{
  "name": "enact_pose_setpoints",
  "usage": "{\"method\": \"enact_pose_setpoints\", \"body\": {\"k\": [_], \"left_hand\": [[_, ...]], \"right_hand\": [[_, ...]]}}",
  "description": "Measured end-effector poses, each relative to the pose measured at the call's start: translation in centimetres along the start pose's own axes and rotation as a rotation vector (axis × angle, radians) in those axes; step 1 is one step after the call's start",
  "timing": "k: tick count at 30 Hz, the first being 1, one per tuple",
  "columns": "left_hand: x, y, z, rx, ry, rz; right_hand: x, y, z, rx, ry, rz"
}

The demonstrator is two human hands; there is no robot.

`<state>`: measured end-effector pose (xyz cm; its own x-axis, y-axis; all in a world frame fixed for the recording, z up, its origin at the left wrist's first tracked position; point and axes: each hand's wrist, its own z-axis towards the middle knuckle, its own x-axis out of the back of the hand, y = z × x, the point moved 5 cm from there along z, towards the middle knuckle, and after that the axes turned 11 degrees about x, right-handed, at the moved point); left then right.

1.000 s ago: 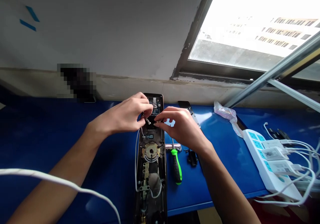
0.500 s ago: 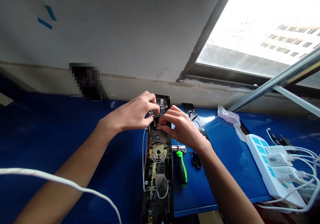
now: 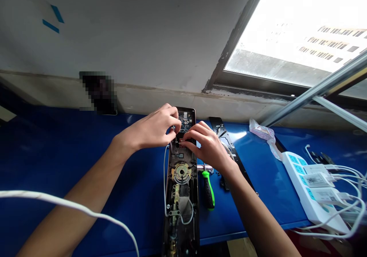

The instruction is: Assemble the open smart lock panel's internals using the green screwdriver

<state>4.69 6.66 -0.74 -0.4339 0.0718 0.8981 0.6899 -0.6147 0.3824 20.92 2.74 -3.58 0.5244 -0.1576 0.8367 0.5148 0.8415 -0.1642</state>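
A long black opened housing (image 3: 195, 154), which looks like a door lock body, lies lengthwise before me with its inner parts showing. My left hand (image 3: 162, 126) is closed in a pinch over its upper left edge; what its fingertips hold is hidden, though a thin grey wire runs just below them. My right hand (image 3: 205, 140) reaches in from the right, thumb and forefinger closed on a small red circuit board (image 3: 181, 141). Beyond the fingers sits a blue-black circuit board (image 3: 185, 122). Lower in the housing is a round metal hub (image 3: 181, 172).
A green and black screwdriver (image 3: 208, 192) lies right of the housing, near loose screws. Behind my right wrist is a black plate (image 3: 233, 148) with wires. A white power strip (image 3: 308, 199) with plugged adapters stands at the right. A white cable (image 3: 86, 211) crosses my left forearm.
The small red board now shows between my right fingertips. My right hand has shifted slightly, uncovering more of the blue-black board. My left hand stays almost in place.
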Motion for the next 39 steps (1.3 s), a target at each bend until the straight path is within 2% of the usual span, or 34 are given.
{"method": "enact_pose_setpoints", "body": {"k": [13,25,28,32,35,39], "left_hand": [[-0.1,0.0,0.0,-0.002,-0.014,-0.002],[-0.2,-0.1,0.1,-0.043,-0.020,-0.032],[0.5,-0.3,0.0,-0.028,0.003,-0.054],[2.1,-1.3,-0.4,0.091,0.036,-0.065],[2.1,-2.7,-0.6,0.218,-0.062,-0.056],[0.2,-4.4,-0.8,0.293,-0.328,-0.099]], "right_hand": [[-0.2,-0.3,-0.8,-0.018,0.032,-0.115],[0.0,-0.1,-0.6,-0.027,0.044,-0.045],[0.2,-0.1,-0.4,-0.041,0.054,-0.014],[0.9,-0.3,0.6,-0.053,0.067,0.027],[1.1,-0.3,1.8,-0.070,0.046,0.041],[0.5,0.0,3.5,-0.121,-0.021,0.050]]}}
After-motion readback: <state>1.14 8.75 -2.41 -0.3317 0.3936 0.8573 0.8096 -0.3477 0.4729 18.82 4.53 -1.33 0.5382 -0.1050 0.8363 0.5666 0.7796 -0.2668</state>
